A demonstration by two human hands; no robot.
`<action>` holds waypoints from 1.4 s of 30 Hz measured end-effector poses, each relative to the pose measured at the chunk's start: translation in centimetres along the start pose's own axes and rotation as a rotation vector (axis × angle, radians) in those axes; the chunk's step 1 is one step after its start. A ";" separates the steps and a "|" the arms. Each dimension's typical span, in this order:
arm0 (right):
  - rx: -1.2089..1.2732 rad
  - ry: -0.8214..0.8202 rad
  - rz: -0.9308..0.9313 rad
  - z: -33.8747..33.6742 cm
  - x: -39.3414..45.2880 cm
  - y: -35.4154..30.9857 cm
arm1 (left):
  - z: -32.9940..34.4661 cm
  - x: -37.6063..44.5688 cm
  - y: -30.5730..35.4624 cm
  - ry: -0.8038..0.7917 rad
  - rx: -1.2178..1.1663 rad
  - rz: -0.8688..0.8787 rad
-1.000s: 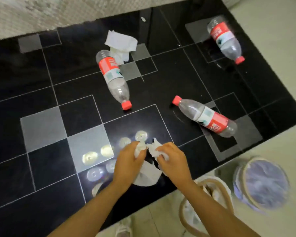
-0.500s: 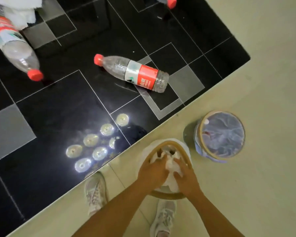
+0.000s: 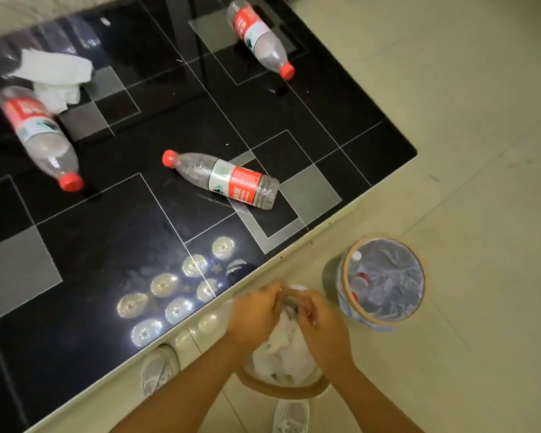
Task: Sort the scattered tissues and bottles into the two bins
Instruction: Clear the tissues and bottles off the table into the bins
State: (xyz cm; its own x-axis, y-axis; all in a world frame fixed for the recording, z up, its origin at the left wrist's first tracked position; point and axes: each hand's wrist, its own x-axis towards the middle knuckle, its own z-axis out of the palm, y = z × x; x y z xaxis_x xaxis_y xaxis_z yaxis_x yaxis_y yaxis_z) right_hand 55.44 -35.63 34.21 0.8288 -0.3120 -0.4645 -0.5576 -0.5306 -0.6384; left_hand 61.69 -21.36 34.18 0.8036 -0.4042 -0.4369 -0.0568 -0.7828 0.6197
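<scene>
Plastic bottles (image 3: 222,179), three; bins (image 3: 384,279), two; both hands' (image 3: 286,320) grip unclear.

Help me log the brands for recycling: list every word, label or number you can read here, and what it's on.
No text can be read.
Middle bottle: white characters on the red label, too blurred to read.
Left bottle: red label print smeared by motion.
Far bottle: red label print too small.
Bins, tissues, table: no writing visible.
</scene>
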 end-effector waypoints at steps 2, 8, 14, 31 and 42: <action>-0.002 0.062 -0.134 -1.2 0.4 -2.4 | -2.2 0.6 1.0 0.210 -0.138 -0.030; -0.024 0.175 -0.473 -3.1 3.8 -9.9 | -9.0 3.0 2.9 0.684 -0.748 -0.212; -0.029 0.225 -0.449 -3.5 13.1 -16.1 | -13.6 11.8 1.2 0.806 -1.113 -0.541; -0.305 0.201 -0.242 -5.7 37.9 -26.7 | -23.6 26.1 -4.8 0.572 -1.050 -0.404; -0.398 0.226 -0.232 -4.1 39.3 -26.6 | -27.2 24.4 -2.3 0.607 -1.196 -0.140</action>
State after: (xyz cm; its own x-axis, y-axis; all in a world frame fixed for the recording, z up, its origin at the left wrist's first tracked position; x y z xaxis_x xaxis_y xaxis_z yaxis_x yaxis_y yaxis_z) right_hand 103.09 -36.99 35.43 0.9426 -0.2899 -0.1659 -0.3332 -0.8512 -0.4055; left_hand 97.58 -16.58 39.86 0.9110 0.1598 -0.3803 0.3438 0.2150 0.9141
